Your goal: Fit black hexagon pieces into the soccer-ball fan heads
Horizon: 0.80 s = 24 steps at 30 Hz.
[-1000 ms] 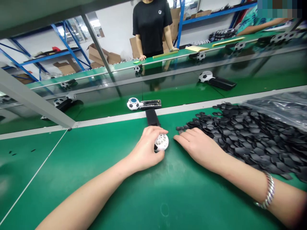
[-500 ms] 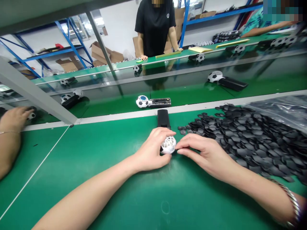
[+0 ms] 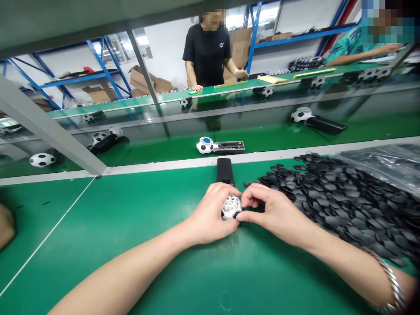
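1. A white ball shell (image 3: 231, 206) with a lattice of open cells is gripped by the left hand (image 3: 210, 216), fingers curled over its top and left side, just above the green desk (image 3: 131, 227).
2. The right hand (image 3: 272, 212) is closed against the shell's right side, thumb and forefinger pinched at its surface; whether a small black piece is held between them cannot be told.
3. The shell is attached to a black handle (image 3: 225, 170), which lies on the desk pointing away from the person, toward the metal rail (image 3: 164, 165).
4. A wide heap of flat black pieces (image 3: 341, 201) is spread on the desk just right of the right hand, with a clear plastic bag (image 3: 387, 162) behind it.
5. A metal bracelet (image 3: 392, 284) is worn on the right wrist.
6. On the belt (image 3: 157, 148) beyond the rail, a ball with a blue centre (image 3: 205, 145) is seen joined to an open black case (image 3: 232, 147).
7. Further balls with black handles are lying on the belt at right (image 3: 301, 114) and at left (image 3: 98, 138); a lone ball (image 3: 42, 160) is set at far left.
8. A person in a black shirt (image 3: 206, 52) is stood at the far desk, hands on its edge; a second person's sleeve (image 3: 348, 43) is visible at upper right.
9. Part of another hand (image 3: 5, 225) is seen at the left edge.
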Each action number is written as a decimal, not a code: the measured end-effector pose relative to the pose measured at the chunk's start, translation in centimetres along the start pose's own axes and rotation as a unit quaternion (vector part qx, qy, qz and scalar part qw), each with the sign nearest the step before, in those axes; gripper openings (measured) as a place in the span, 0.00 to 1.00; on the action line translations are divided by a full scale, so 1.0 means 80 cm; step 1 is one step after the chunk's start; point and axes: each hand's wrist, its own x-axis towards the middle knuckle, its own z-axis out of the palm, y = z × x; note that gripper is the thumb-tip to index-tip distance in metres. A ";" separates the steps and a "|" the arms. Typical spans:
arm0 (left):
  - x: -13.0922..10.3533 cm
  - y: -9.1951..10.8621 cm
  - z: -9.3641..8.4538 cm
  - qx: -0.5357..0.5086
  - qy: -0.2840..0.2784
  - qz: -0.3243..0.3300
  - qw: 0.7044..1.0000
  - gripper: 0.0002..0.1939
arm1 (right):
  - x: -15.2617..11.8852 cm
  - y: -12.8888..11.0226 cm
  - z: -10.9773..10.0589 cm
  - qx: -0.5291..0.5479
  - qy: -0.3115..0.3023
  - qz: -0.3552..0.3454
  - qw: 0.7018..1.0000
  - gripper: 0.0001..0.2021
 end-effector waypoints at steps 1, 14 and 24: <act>0.000 0.001 0.000 -0.001 -0.004 -0.004 1.000 0.19 | 0.001 0.000 0.000 0.006 0.002 0.003 1.000 0.08; 0.003 -0.004 -0.015 -0.039 -0.052 -0.017 0.998 0.25 | 0.018 0.013 -0.028 0.066 0.001 0.047 0.997 0.14; 0.000 -0.011 -0.011 -0.073 -0.026 -0.004 0.997 0.20 | 0.019 0.000 -0.021 0.016 -0.043 0.009 0.999 0.22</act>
